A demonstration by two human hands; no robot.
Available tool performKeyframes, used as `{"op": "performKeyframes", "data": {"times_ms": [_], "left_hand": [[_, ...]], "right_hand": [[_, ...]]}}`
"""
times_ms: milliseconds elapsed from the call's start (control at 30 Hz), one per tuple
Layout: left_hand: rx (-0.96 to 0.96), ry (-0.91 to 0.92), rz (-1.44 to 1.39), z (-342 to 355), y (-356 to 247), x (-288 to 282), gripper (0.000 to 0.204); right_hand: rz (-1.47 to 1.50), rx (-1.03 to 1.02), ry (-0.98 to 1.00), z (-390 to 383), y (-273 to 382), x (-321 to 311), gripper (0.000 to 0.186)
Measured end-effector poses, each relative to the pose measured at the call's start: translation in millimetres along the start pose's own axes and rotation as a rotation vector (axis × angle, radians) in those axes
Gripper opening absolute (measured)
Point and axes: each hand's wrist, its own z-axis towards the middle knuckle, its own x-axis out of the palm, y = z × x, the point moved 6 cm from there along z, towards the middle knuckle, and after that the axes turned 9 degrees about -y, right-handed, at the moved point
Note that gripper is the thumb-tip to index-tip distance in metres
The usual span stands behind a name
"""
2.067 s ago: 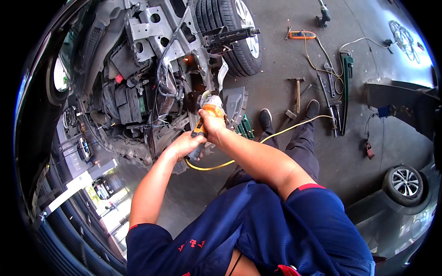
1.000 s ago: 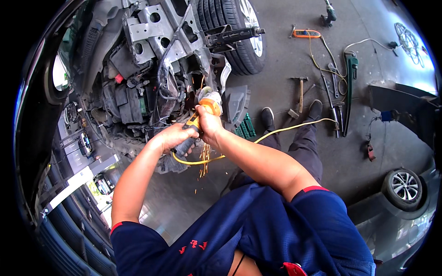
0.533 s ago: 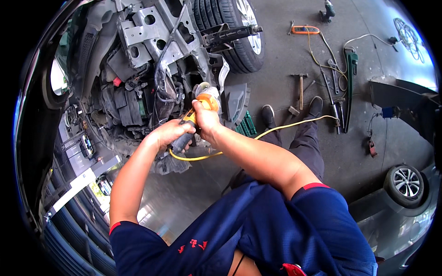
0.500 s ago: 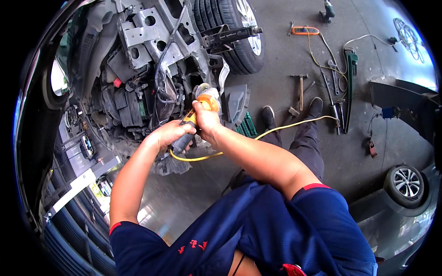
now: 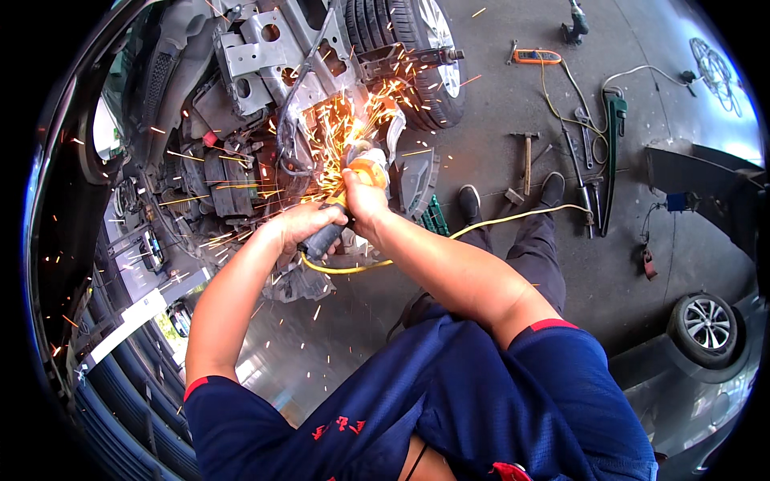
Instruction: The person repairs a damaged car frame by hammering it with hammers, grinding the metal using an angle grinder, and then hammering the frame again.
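Left of the angle grinder [image 5: 371,171], the engine bay [image 5: 227,180] is bared; the left hand [image 5: 301,225] clasps the grinder's rear handle [image 5: 322,240]; below the grinder, red shirt marks [image 5: 342,423] are unreadable; above it, sparks [image 5: 329,132] suggest cutting into the metal frame [image 5: 250,60] is underway, what remains unclear; the right hand [image 5: 366,203] wraps the grinder's body

The grinder [image 5: 369,172] is orange-yellow with a black rear handle [image 5: 322,241], and its cord [image 5: 345,270] is bright yellow. Gold and orange sparks [image 5: 329,138] streak across the silver-grey metal frame [image 5: 253,60]. The near shirt [image 5: 449,393] is navy, edged red at the sleeves [image 5: 553,325] (small red marks [image 5: 342,422] dot its left chest, too). Far off, a black tyre [image 5: 401,32] rings silver spokes [image 5: 438,34]. To the right, a long tool [image 5: 536,57] is orange, a large wrench [image 5: 614,132] dark green, a hammer's handle [image 5: 527,168] tan, the floor [image 5: 481,120] grey.
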Motion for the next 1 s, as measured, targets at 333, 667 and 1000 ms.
{"op": "performKeyframes", "data": {"times_ms": [333,667,1000], "left_hand": [[-0.014,0.015,-0.077,-1,-4,4,0.035],[-0.011,-0.025,-0.013,-2,-10,5,0.031],[-0.016,0.059,-0.029,6,-10,1,0.035]], "right_hand": [[-0.002,0.043,0.074,2,0,1,0.063],[-0.041,-0.033,0.017,1,6,-2,0.065],[-0.027,-0.059,0.089,3,8,3,0.053]]}}
